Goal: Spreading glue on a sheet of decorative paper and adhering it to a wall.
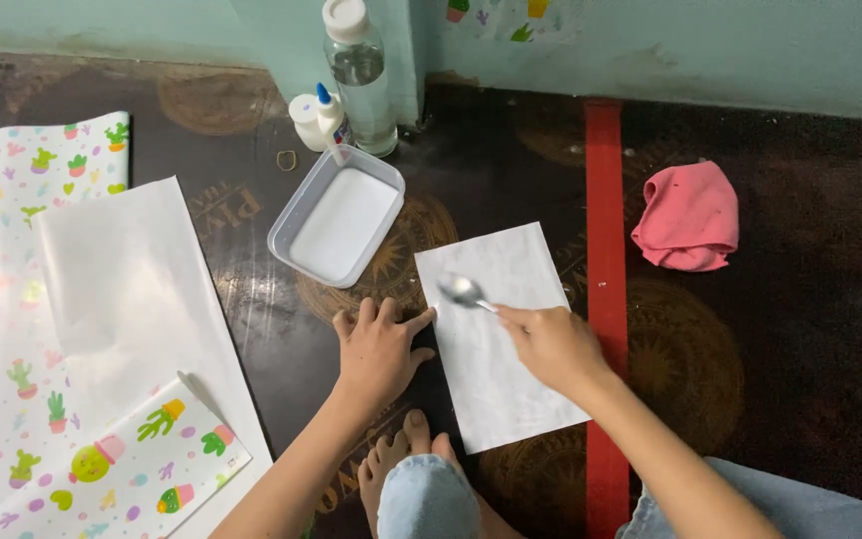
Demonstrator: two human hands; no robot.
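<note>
My right hand holds a metal spoon by its handle, with the bowl resting on the upper left part of a white paper sheet that lies on the dark floor. My left hand lies flat on the floor, its fingertips touching the sheet's left edge. Just beyond the hands stands a clear rectangular plastic container filled with white liquid.
A clear bottle and two small white glue bottles stand by the wall. Cactus-patterned wrapping paper spreads out at the left. A pink cloth lies at the right, beyond a red stripe. My bare foot is near the sheet.
</note>
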